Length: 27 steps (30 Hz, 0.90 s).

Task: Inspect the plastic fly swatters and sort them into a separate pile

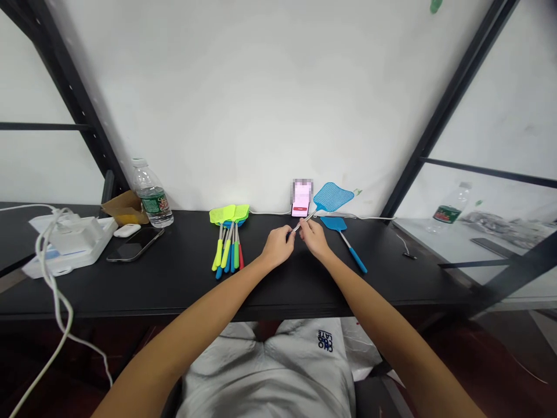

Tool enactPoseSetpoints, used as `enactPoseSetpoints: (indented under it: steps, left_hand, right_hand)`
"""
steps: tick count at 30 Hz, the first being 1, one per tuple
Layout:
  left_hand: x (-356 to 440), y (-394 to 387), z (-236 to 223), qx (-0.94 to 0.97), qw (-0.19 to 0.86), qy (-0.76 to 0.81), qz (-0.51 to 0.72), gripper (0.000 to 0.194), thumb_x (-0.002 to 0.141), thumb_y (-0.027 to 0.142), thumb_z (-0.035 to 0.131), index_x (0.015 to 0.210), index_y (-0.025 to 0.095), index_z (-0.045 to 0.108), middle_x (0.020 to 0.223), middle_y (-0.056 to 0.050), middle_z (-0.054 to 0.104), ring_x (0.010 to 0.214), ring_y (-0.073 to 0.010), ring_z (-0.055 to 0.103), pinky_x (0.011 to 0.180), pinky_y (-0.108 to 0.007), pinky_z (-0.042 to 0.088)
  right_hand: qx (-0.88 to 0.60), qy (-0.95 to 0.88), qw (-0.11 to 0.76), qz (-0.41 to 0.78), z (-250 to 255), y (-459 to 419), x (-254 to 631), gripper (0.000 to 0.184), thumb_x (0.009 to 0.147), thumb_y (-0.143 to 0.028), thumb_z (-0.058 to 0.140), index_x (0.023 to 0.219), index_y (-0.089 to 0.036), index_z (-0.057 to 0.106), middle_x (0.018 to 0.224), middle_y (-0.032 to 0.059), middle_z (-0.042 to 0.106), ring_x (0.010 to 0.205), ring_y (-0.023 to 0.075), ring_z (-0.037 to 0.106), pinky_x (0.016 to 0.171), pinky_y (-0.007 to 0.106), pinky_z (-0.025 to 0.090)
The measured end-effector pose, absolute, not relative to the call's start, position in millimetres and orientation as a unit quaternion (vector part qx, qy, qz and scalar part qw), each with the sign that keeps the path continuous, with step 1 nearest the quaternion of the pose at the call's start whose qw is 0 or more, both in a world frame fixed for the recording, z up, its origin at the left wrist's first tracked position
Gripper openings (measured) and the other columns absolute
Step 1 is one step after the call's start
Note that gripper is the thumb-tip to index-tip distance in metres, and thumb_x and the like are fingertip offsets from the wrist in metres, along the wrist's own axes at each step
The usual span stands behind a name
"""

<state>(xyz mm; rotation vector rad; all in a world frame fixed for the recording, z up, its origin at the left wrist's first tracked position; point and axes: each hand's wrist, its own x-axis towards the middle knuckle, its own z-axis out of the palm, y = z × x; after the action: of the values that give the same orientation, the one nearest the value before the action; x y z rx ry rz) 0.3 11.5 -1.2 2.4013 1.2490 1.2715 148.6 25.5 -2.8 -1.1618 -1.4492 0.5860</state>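
Observation:
Both my hands hold one blue fly swatter (333, 197) above the black table, its mesh head up and to the right. My left hand (278, 246) is closed around the handle end, which it mostly hides. Farther up, the fingers of my right hand (313, 237) pinch the silver rod. Just right of my hands, another blue fly swatter (355, 259) lies on the table, head toward the wall. To the left lies a bunch of fly swatters (224, 213) with yellow-green and blue heads and yellow, blue, green and red handles.
A lit phone (301, 200) leans on the wall behind my hands. At the left are a water bottle (153, 194), a cardboard box (125, 208), a dark phone (136, 244), a white earbud case (127, 230) and a white power strip (72, 247) with cables. Another bottle (451, 208) stands at the far right.

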Motion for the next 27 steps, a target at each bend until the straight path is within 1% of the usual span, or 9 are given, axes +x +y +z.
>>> enactPoseSetpoints:
  steps: [4,7,14,17,21,23,25,27]
  left_hand:
    - [0,12,-2,0.803,0.068,0.41,0.427,0.018,0.09,0.023,0.048,0.087,0.017,0.065,0.083,-0.005,0.069,0.075,-0.0168,0.061,0.073,-0.028,0.044]
    - [-1,12,-4,0.805,0.062,0.404,0.43,0.017,0.089,0.024,0.049,0.087,0.017,0.064,0.082,-0.005,0.069,0.076,-0.0166,0.061,0.073,-0.028,0.044]
    - [-1,12,-4,0.797,0.077,0.423,0.423,0.012,0.087,0.024,0.051,0.091,0.018,0.061,0.083,-0.004,0.068,0.077,-0.0165,0.062,0.073,-0.028,0.045]
    - [-1,11,-3,0.793,0.096,0.433,0.418,0.014,0.087,0.027,0.052,0.094,0.018,0.059,0.084,-0.004,0.068,0.078,-0.0168,0.062,0.072,-0.027,0.045]
    - [-1,10,-2,0.789,0.132,0.428,0.421,0.018,0.089,0.033,0.049,0.094,0.019,0.059,0.082,-0.004,0.068,0.075,-0.0156,0.062,0.07,-0.026,0.045]
    - [-2,11,-1,0.786,0.14,0.429,0.424,0.021,0.091,0.036,0.047,0.092,0.019,0.058,0.078,-0.004,0.067,0.071,-0.015,0.061,0.067,-0.026,0.044]
    - [-3,11,-1,0.785,0.137,0.429,0.426,0.023,0.092,0.037,0.046,0.091,0.019,0.058,0.075,-0.003,0.066,0.069,-0.0148,0.06,0.065,-0.026,0.043]
    - [-4,11,-1,0.787,0.13,0.429,0.424,0.022,0.092,0.036,0.045,0.09,0.019,0.058,0.074,-0.003,0.065,0.069,-0.0149,0.059,0.064,-0.026,0.042]
  right_hand:
    - [-0.482,-0.61,0.586,0.227,-4,29,149,0.048,0.086,-0.063,0.041,0.071,-0.02,0.055,0.052,-0.0009,0.05,0.05,0.0128,0.046,0.05,0.024,0.037]
    - [-0.483,-0.602,0.59,0.236,-3,31,154,0.047,0.084,-0.063,0.045,0.07,-0.019,0.054,0.05,-0.0014,0.049,0.048,0.0119,0.045,0.047,0.023,0.035]
    - [-0.484,-0.598,0.554,0.317,-5,29,150,0.046,0.078,-0.062,0.056,0.063,-0.019,0.052,0.046,-0.0021,0.047,0.043,0.0104,0.043,0.042,0.022,0.033]
    - [-0.492,-0.567,0.565,0.341,-5,29,150,0.043,0.078,-0.057,0.059,0.061,-0.019,0.05,0.045,-0.0026,0.047,0.04,0.0093,0.043,0.04,0.021,0.032]
    - [-0.513,-0.534,0.574,0.349,0,33,161,0.038,0.081,-0.048,0.057,0.059,-0.018,0.048,0.044,-0.0023,0.047,0.037,0.0079,0.041,0.036,0.019,0.029]
    - [-0.516,-0.514,0.585,0.355,5,34,170,0.032,0.082,-0.041,0.056,0.061,-0.017,0.05,0.047,0.0004,0.052,0.039,0.0088,0.046,0.035,0.018,0.029]
    - [-0.512,-0.487,0.609,0.359,11,35,180,0.025,0.081,-0.034,0.054,0.063,-0.016,0.051,0.056,0.0044,0.059,0.043,0.0102,0.051,0.034,0.018,0.029]
    - [-0.528,-0.467,0.619,0.347,16,36,190,0.021,0.079,-0.029,0.052,0.063,-0.016,0.051,0.057,0.0053,0.06,0.042,0.0102,0.051,0.033,0.019,0.029]
